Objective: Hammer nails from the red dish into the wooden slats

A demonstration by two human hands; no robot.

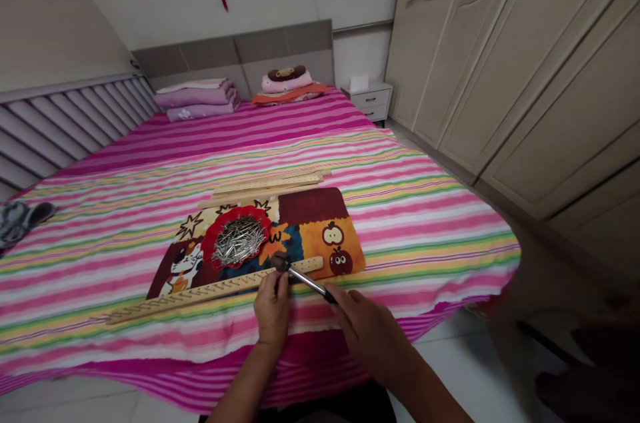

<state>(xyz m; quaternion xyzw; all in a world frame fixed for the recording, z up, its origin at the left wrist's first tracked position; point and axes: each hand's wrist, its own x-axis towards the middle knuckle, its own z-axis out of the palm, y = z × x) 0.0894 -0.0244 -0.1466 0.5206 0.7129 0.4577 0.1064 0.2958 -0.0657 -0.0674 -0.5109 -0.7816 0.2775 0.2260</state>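
Note:
My right hand (367,333) is closed around the black grip of a hammer (309,280) with a silver shaft. The dark hammer head is over a long wooden strip (220,288), close to my left fingertips. My left hand (273,303) is pinched at the strip's near edge; whatever sits between its fingers is too small to make out. A row of nails stands in the strip left of my hand, while its right end shows small holes. Just beyond the strip, a red scalloped dish (207,243) holds a heap of silver nails (239,241).
Under the dish and strip lies a patterned mat (313,206) on a striped bedsheet (425,210). More wooden strips (270,183) lie behind the mat. Folded bedding (200,100) is stacked by the headboard (285,40). A wardrobe (480,63) stands at right, a slatted rail (75,123) at left.

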